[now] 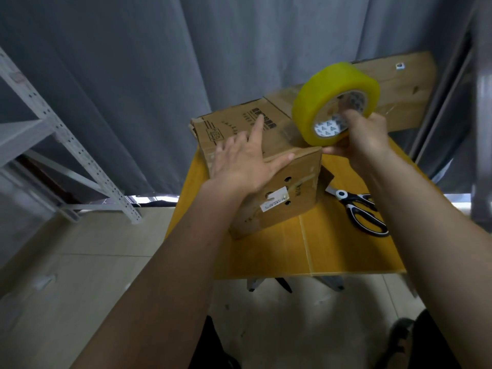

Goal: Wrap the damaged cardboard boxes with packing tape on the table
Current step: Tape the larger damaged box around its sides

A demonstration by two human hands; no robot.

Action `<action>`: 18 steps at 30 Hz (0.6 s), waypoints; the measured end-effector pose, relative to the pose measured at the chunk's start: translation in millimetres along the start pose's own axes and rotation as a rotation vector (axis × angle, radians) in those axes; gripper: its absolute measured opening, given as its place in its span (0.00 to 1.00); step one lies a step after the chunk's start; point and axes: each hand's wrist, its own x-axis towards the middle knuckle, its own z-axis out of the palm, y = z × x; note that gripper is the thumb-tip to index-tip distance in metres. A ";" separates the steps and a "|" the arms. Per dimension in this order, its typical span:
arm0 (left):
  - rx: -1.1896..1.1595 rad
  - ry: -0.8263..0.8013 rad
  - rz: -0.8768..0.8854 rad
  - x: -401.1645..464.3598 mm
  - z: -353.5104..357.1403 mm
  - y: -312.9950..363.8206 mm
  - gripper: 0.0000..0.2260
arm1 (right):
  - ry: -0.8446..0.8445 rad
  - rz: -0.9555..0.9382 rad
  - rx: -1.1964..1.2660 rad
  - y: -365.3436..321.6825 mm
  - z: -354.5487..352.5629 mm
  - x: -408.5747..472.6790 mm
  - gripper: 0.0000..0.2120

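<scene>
Cardboard box [266,166] is sitting on the yellow table [332,251], with the left hand [245,158] lying flat and open across its top edge. Beside it the right hand [364,137] is gripping a yellow tape roll [335,102] by its core, just above the box's right corner, while scissors [362,211] are lying nearby.

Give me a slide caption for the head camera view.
Left hand steadies cardboard box; right hand holds yellow tape roll.

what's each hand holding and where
Right hand holds the tape roll, fingers in its core. Left hand grips nothing; it lies flat on the box top.
</scene>
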 end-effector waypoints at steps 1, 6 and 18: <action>-0.005 0.000 -0.004 0.4 -0.2 0.6 0.43 | -0.007 0.020 0.017 0.7 -1.0 0.5 0.06; -0.039 0.003 -0.010 -0.1 -1.6 0.3 0.43 | -0.052 0.093 0.016 -3.5 -4.3 4.1 0.06; 0.007 -0.029 -0.004 -3.6 1.8 -4.0 0.44 | 0.063 -0.076 -0.080 0.1 -27.9 11.3 0.08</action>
